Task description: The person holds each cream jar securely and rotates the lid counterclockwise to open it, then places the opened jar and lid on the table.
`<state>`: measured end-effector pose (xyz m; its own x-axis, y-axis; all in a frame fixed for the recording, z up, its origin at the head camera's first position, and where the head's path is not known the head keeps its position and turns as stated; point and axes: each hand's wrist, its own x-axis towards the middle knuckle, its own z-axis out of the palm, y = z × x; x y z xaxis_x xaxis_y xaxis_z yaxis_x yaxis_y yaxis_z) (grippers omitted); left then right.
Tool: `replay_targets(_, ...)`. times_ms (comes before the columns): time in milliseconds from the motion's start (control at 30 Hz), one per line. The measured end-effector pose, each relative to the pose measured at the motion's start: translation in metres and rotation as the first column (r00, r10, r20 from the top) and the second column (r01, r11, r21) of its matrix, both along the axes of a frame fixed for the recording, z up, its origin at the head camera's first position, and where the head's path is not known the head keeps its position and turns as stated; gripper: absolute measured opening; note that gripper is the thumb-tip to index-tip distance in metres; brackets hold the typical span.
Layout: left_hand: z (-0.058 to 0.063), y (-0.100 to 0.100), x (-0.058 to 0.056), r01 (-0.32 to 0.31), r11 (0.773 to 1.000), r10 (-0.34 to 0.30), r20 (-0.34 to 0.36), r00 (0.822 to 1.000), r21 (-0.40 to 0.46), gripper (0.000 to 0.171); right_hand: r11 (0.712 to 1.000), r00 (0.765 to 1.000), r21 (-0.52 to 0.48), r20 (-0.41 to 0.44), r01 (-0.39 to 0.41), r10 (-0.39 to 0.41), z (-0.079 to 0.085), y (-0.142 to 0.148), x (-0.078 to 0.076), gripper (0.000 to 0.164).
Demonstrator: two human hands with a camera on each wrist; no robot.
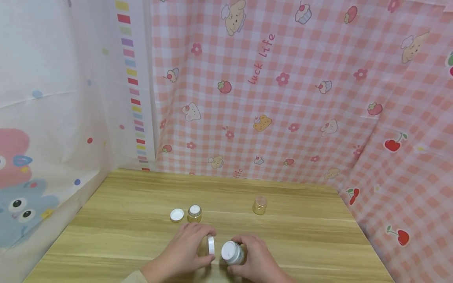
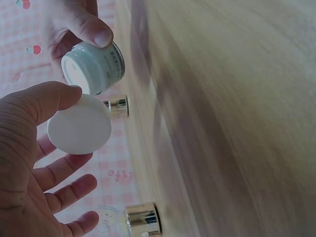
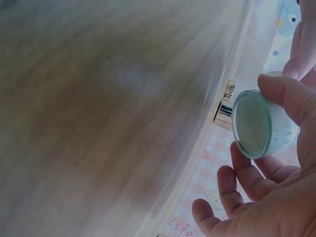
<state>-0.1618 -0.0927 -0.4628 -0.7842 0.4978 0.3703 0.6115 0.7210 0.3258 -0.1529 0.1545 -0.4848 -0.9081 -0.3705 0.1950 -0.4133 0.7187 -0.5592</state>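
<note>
My left hand (image 1: 185, 248) pinches a round white lid (image 1: 211, 245) by its edges, standing it on its side. In the left wrist view the flat white face of that lid shows between thumb and fingers. A pale cream jar (image 1: 238, 254) with printed lettering is gripped in my right hand (image 1: 260, 259), its uncovered mouth tilted toward the lid. Lid and jar are a small distance apart. The right wrist view shows the jar's greenish glass base (image 3: 251, 124), with thumb above and fingers beneath.
Beyond the left hand stand a small gold jar (image 1: 194, 217) with a white top and, beside it, a white lid (image 1: 177, 215) lying flat. Farther right is another gold jar (image 1: 260, 206). Patterned cloths (image 1: 269, 98) hang around the wooden table (image 1: 301, 236).
</note>
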Motion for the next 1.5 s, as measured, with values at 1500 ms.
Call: replay_targets(1500, -0.041, 0.064, -0.074, -0.329, 0.933, 0.283, 0.264, 0.922, 0.148, 0.049, 0.955, 0.951, -0.112, 0.173, 0.276, -0.255, -0.012, 0.002, -0.093, 0.061)
